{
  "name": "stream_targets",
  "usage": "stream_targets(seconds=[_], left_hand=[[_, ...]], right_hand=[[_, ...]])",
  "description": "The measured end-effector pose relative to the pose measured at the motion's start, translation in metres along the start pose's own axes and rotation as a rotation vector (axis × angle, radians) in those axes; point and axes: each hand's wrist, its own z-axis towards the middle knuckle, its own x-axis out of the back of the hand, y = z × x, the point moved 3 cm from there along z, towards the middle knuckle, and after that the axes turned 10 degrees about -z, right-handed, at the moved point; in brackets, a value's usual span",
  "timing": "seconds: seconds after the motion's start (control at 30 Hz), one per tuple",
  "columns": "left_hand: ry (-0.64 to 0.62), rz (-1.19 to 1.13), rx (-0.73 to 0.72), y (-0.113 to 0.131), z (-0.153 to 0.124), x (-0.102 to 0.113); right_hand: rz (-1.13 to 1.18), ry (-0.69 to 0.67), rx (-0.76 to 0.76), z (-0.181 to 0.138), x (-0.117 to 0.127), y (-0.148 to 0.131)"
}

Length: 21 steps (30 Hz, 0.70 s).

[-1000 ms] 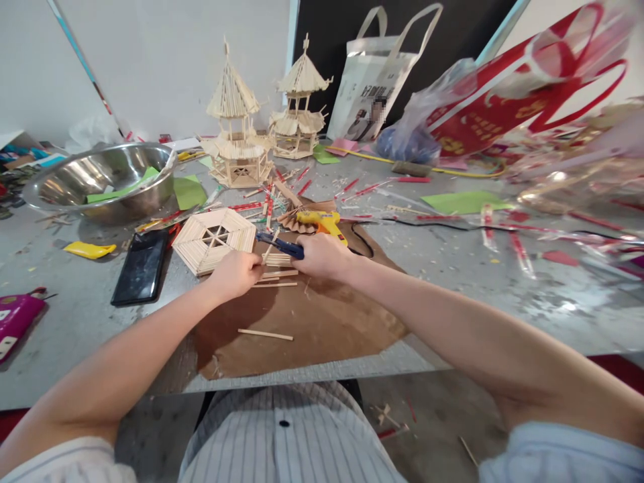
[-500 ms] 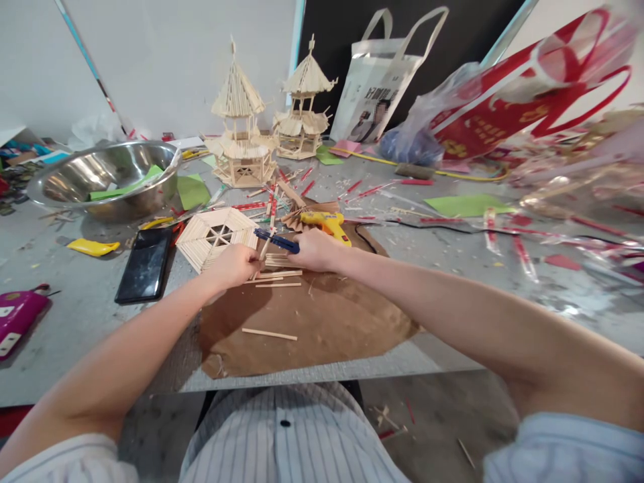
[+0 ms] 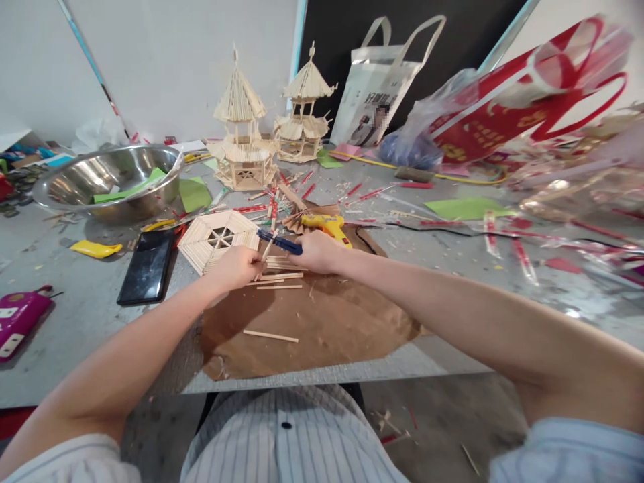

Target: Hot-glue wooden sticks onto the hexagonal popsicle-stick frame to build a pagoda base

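Observation:
My left hand is closed around a thin wooden stick that slants up from its fingers. My right hand grips dark blue cutting pliers, whose jaws point left and meet the stick; whether they bite into it I cannot tell. Behind my left hand lies a flat hexagonal panel of sticks with a spoked opening. Loose sticks lie below my hands on a brown sheet, and a single stick rests nearer me. A yellow glue gun sits just behind my right hand.
Two stick pagodas stand at the back. On the left are a steel bowl, a black phone, a yellow-handled cutter and a magenta box. Bags, a cable and scraps spread over the right side.
The whole view has shifted slightly downward. Both hands keep their holds, with the pliers still at the stick.

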Motion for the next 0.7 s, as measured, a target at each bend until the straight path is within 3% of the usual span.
stream_targets(seconds=[0.5, 0.7], left_hand=[[0.007, -0.038, -0.007, -0.003, 0.004, -0.001], [0.017, -0.193, 0.022, -0.01, 0.004, 0.002]], right_hand=[[0.046, 0.005, -0.068, 0.006, 0.001, 0.006], [0.149, -0.035, -0.196, 0.005, 0.021, 0.024]])
